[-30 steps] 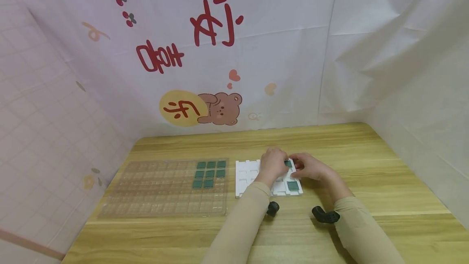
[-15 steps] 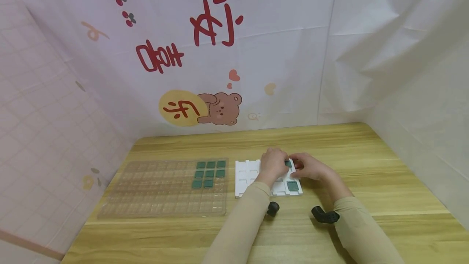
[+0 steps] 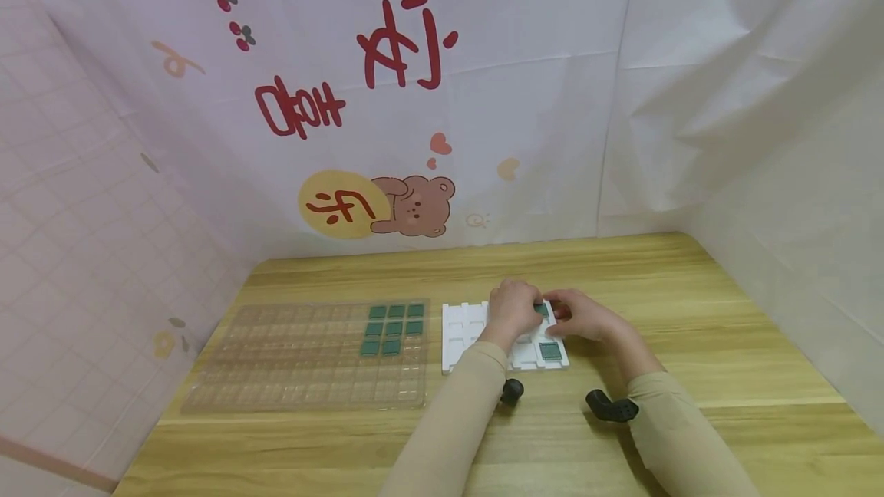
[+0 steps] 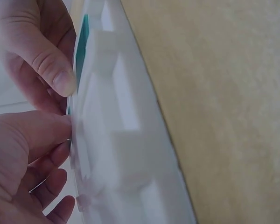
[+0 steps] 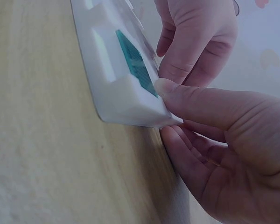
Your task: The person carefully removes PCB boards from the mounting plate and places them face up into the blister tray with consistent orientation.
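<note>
A white slotted tray (image 3: 452, 347) lies on the table, partly covered by my left hand (image 3: 512, 309). One square green chip (image 3: 550, 351) sits in its near right pocket. Another green chip (image 3: 542, 311) shows by the far right corner, between both hands. My left hand reaches over the tray, and its thumb and index finger pinch that far chip, mostly hidden behind the fingertips. The right hand (image 5: 242, 140) grips the tray's right end, thumb on top and fingers at the side and below. In the left wrist view a green sliver (image 4: 69, 112) shows at the left fingertips.
Left of the white tray lies a clear plastic tray (image 3: 297, 397) with many small pockets. Several green chips (image 3: 394, 328) fill pockets at its far right part. Black wrist-worn pieces (image 3: 611, 406) sit near both sleeves. A printed white curtain (image 3: 539, 98) stands behind the table.
Both hands hold nearly the same pose at the tray's far right corner. The whole head view has shifted very slightly; the chips stay in the same pockets.
</note>
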Motion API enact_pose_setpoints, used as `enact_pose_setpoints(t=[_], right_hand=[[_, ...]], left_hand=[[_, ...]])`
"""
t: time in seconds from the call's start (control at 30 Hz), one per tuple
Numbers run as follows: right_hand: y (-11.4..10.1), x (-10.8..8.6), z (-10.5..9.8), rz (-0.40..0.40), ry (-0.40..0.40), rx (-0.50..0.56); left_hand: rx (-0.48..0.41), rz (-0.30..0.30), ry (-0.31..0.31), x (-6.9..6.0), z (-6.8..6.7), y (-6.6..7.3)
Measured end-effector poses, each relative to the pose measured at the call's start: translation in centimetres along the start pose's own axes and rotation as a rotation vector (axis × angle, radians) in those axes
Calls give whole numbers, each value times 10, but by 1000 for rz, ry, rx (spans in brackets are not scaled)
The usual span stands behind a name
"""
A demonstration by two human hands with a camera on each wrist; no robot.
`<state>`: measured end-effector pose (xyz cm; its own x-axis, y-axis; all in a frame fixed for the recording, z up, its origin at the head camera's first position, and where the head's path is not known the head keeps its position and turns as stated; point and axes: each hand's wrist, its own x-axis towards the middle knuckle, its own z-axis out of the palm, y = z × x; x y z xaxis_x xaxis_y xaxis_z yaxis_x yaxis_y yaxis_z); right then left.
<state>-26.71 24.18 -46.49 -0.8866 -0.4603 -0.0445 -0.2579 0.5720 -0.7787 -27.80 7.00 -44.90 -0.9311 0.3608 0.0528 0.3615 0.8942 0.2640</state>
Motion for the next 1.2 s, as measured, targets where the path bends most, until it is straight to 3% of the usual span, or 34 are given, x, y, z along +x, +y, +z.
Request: enact_pose_setpoints(t=[0.53,0.73,1.0,1.2], right_hand=[[-1,0,0,-29,-9,17],[-4,-1,0,-16,-9,38],[-1,0,0,-68,-21,30],[-3,-2,0,-35,-5,18]], left_hand=[[-69,10,6,3,4,-6],[-127,30,23,2,5,-10],[-210,54,56,-4,2,-13],[-227,73,78,-6,-1,-13]])
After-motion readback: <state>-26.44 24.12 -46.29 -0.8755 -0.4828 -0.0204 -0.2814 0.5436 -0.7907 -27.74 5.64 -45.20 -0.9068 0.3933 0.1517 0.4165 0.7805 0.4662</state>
